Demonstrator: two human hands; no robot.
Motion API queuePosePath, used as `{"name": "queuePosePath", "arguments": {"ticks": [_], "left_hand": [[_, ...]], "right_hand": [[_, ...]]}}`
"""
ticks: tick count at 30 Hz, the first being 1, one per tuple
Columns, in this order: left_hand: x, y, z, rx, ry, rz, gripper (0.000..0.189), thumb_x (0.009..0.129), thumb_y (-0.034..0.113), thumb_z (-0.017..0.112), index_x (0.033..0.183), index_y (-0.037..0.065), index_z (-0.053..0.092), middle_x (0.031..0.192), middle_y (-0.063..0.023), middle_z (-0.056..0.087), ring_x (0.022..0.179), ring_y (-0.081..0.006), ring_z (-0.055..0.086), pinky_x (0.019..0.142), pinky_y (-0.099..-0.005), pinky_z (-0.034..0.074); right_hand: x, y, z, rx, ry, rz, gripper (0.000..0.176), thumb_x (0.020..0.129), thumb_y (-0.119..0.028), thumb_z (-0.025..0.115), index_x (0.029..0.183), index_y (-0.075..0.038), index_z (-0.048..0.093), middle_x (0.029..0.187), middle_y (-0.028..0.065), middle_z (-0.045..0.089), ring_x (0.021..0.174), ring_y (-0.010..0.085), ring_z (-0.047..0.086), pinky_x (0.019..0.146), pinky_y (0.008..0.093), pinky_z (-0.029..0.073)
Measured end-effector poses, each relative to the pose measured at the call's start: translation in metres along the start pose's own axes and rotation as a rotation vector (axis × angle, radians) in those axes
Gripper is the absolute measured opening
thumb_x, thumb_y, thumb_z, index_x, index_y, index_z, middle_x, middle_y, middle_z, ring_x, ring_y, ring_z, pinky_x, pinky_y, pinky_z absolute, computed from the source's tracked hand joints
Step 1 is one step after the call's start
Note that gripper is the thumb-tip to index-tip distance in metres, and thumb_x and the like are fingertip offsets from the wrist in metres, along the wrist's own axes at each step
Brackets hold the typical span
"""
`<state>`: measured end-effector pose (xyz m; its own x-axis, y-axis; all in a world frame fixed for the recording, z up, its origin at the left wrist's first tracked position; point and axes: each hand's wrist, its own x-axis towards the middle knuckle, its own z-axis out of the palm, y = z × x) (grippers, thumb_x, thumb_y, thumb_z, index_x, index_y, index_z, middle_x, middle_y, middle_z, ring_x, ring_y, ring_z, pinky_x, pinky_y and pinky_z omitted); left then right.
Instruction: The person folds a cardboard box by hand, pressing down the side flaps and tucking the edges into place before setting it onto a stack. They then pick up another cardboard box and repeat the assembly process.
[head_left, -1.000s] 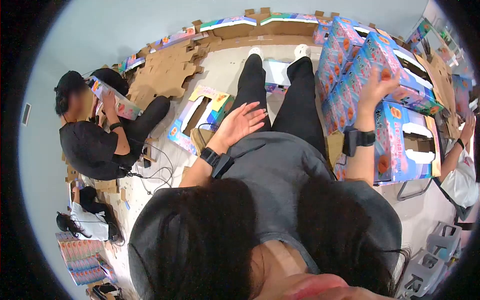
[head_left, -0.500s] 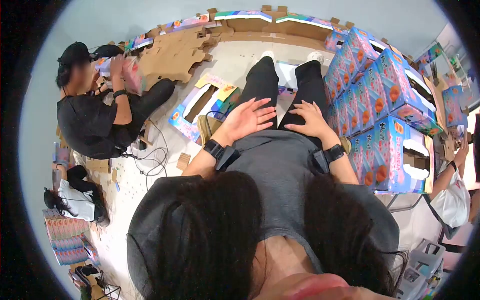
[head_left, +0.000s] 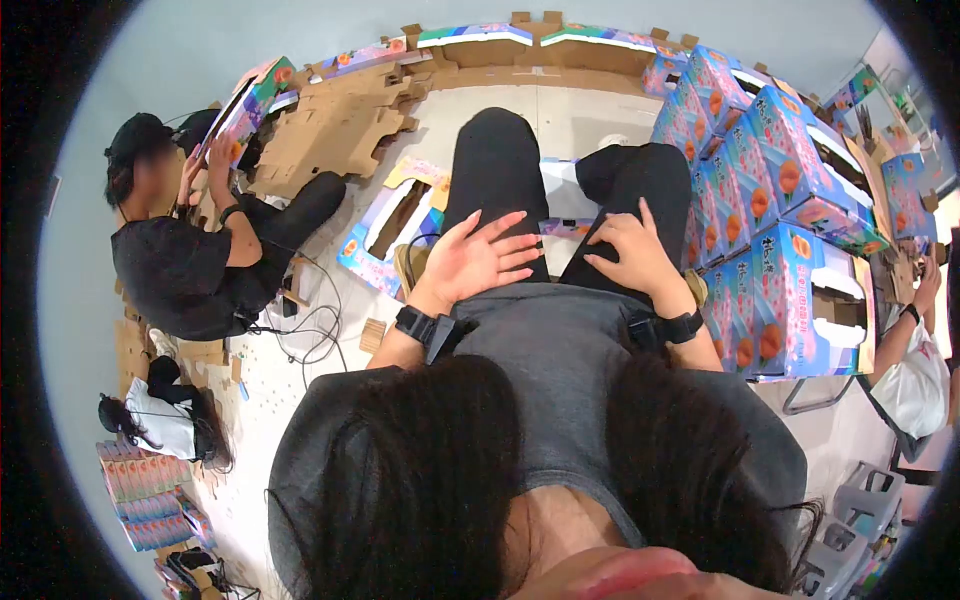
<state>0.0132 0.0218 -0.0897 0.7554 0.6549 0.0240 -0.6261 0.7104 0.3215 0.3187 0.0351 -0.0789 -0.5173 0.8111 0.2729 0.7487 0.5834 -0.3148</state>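
Observation:
My left hand (head_left: 478, 260) rests palm up over my left thigh, its fingers spread and nothing in it. My right hand (head_left: 632, 255) lies palm down near my right thigh, fingers apart and slightly bent, also holding nothing. Both wrists wear dark bands. Between my black-trousered legs, beyond the hands, part of a white and purple box (head_left: 566, 195) shows on the floor. To the left of my left leg sits a colourful printed carton (head_left: 388, 240) with a cut-out opening; my left hand is apart from it.
Printed cartons (head_left: 765, 190) are stacked close on my right. Flattened cardboard (head_left: 335, 125) lies ahead left, with more cardboard along the wall. At left a seated person holds a carton (head_left: 252, 110); cables (head_left: 325, 320) cross the floor beside them. Other people sit farther left and at right.
My knees have come up and the feet have drawn back. My right hand's index finger now points up more. The person at left has raised and turned their carton.

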Motion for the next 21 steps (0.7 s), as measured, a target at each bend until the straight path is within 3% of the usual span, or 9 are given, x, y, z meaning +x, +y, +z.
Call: {"name": "queuePosePath", "arguments": {"ticks": [3, 6, 13, 16, 21], "left_hand": [[-0.001, 0.000, -0.001, 0.015, -0.009, -0.015, 0.064, 0.101, 0.050, 0.034, 0.152, 0.010, 0.028, 0.146, -0.0266, 0.040, 0.137, -0.0417, 0.037, 0.114, -0.0560, 0.026], [-0.005, 0.000, 0.003, 0.011, 0.014, -0.007, 0.067, 0.101, 0.051, 0.033, 0.153, 0.010, 0.026, 0.147, -0.0280, 0.038, 0.137, -0.0424, 0.036, 0.113, -0.0563, 0.026], [-0.015, 0.002, 0.010, 0.150, 0.033, -0.043, 0.069, 0.100, 0.052, 0.034, 0.153, 0.010, 0.023, 0.149, -0.0301, 0.033, 0.139, -0.0450, 0.032, 0.115, -0.0565, 0.023], [-0.020, 0.002, 0.012, 0.124, -0.025, -0.061, 0.070, 0.100, 0.052, 0.034, 0.153, 0.008, 0.023, 0.149, -0.0304, 0.033, 0.138, -0.0455, 0.033, 0.115, -0.0557, 0.024], [-0.014, 0.002, 0.007, 0.132, 0.003, -0.065, 0.069, 0.101, 0.051, 0.034, 0.152, 0.006, 0.024, 0.149, -0.0297, 0.034, 0.139, -0.0433, 0.033, 0.114, -0.0544, 0.027]], "right_hand": [[0.002, 0.000, 0.008, 0.049, -0.010, -0.103, 0.021, 0.077, -0.030, 0.072, 0.089, -0.014, 0.071, 0.087, 0.0051, 0.067, 0.099, 0.0255, 0.062, 0.112, 0.0502, 0.029], [0.003, -0.001, 0.009, 0.054, -0.075, -0.068, 0.022, 0.077, -0.026, 0.074, 0.094, -0.013, 0.071, 0.097, 0.0056, 0.068, 0.104, 0.0231, 0.061, 0.112, 0.0489, 0.030], [0.002, 0.003, 0.013, 0.035, 0.007, -0.091, 0.020, 0.076, -0.029, 0.072, 0.089, -0.014, 0.072, 0.088, 0.0061, 0.067, 0.100, 0.0256, 0.062, 0.109, 0.0475, 0.034], [0.002, -0.001, 0.008, 0.015, -0.053, -0.080, 0.021, 0.077, -0.026, 0.074, 0.093, -0.013, 0.071, 0.096, 0.0059, 0.067, 0.103, 0.0237, 0.061, 0.111, 0.0470, 0.031], [0.002, -0.002, 0.007, 0.026, -0.078, -0.086, 0.021, 0.077, -0.026, 0.073, 0.093, -0.013, 0.071, 0.096, 0.0064, 0.068, 0.103, 0.0238, 0.062, 0.111, 0.0469, 0.031]]}}
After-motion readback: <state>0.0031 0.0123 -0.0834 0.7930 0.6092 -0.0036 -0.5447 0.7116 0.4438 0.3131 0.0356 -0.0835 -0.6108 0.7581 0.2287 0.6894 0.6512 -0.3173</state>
